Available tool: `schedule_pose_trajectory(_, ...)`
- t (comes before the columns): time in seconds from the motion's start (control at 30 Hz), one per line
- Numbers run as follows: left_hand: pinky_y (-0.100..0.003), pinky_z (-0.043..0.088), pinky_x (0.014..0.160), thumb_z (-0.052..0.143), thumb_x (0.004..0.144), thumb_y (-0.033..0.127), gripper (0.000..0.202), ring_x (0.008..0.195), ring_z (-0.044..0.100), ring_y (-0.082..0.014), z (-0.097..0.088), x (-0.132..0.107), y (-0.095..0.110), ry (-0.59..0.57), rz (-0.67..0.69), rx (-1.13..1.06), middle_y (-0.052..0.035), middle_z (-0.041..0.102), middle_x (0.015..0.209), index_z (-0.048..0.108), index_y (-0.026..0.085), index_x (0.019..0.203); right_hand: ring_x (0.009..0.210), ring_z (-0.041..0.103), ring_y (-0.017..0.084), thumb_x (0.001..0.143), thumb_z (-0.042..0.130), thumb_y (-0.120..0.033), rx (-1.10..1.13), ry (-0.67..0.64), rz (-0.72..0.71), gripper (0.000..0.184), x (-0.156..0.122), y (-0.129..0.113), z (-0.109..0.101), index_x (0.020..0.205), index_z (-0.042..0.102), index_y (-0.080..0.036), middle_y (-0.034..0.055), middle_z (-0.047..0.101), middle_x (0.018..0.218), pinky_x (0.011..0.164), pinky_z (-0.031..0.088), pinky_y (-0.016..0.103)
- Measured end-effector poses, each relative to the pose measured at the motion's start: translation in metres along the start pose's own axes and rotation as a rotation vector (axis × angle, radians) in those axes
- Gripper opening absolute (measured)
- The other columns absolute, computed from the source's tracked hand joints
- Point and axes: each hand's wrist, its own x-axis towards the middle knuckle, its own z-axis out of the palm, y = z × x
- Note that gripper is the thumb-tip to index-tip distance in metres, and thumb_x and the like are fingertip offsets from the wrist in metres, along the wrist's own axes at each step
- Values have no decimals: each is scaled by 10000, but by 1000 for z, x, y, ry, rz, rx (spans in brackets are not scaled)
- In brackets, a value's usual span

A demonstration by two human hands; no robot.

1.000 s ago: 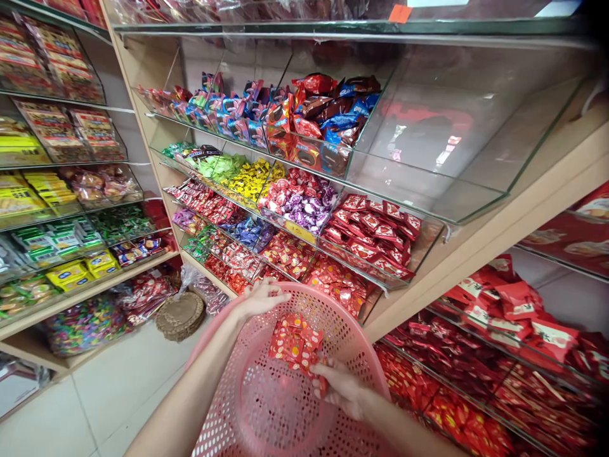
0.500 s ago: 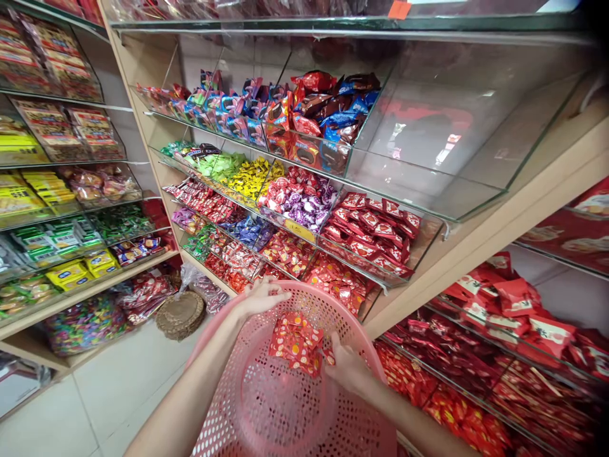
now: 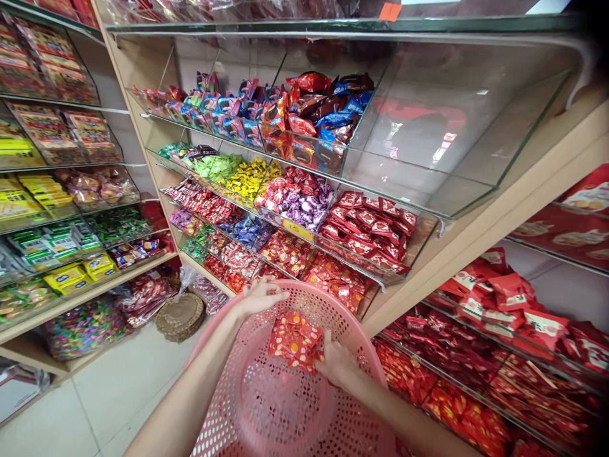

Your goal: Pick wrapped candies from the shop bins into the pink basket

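A pink plastic basket (image 3: 285,416) with many holes stands tilted in front of me. My left hand (image 3: 259,298) is closed over its far rim, thumb and fingers around the edge. Inside lies a small pile of red candy packets (image 3: 292,339) with yellow and white round spots. My right hand (image 3: 337,360) reaches into the basket at the pile's right side. Its fingers are curled and pinch a red packet at the pile's edge; the fingertips are partly hidden. Similar red packets (image 3: 335,279) fill a shelf bin just beyond the rim.
Glass shelves (image 3: 423,136) with wrapped sweets rise ahead, the upper ones jutting out. Another rack stands at the left (image 3: 52,216), with a round woven stool (image 3: 179,317) on the tiled floor (image 3: 124,381). More red packets (image 3: 504,368) fill low shelves at the right.
My right hand has moved slightly left, closer against the packet pile. My left hand stays on the rim, and the view has shifted a little.
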Motion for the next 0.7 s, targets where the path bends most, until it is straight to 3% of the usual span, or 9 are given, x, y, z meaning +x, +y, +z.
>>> schedule_pose_trajectory(0.2,-579,95,991,404,700,684,497,1240,250,-321,1,2,-5,14,12,31,-9,364,1352,625,238,716,863,612,293,723,555,-347,-3,25,-13,529,-7,0,-12,1157,389,-94,155,642,902,665,429,341)
schedule_pose_trajectory(0.33,-568,89,1002,396,700,686,497,1244,243,-310,2,3,-6,16,0,37,13,370,1350,621,242,710,899,605,296,704,590,-396,-153,-59,-80,477,-24,-1,-20,1083,517,-114,155,644,942,725,444,355)
schedule_pose_trajectory(0.47,-564,105,999,399,694,688,496,1234,261,-308,3,4,-3,17,-1,52,17,364,1356,626,248,720,936,590,286,691,628,-335,-306,-169,-230,307,-34,-3,-13,912,637,-122,147,641,976,792,442,345)
schedule_pose_trajectory(0.7,-536,154,1000,400,700,687,497,1216,293,-290,6,4,-2,37,11,49,15,394,1322,620,241,701,942,583,266,739,590,-289,-335,-140,-253,260,-27,-7,0,927,645,-117,135,645,975,821,432,324)
